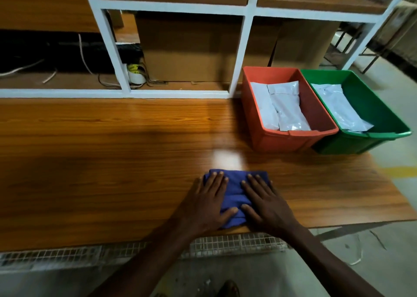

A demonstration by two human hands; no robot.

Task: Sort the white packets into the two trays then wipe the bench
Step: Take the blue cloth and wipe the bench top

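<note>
A folded blue cloth [234, 195] lies on the wooden bench [112, 161] near its front edge. My left hand [206, 203] presses flat on the cloth's left half and my right hand [262, 200] presses flat on its right half, fingers straight. At the back right stand an orange tray [250, 107] and a green tray [383, 107] side by side, touching. White packets [286, 109] lie in the orange tray, and more white packets [340, 109] lie in the green one.
A white-framed shelf unit [239, 55] rises along the bench's back edge, with cardboard boxes [191, 48], cables and a tape roll [136, 73] behind it. The bench ends just right of the green tray; a wire mesh [225, 244] runs under the front edge.
</note>
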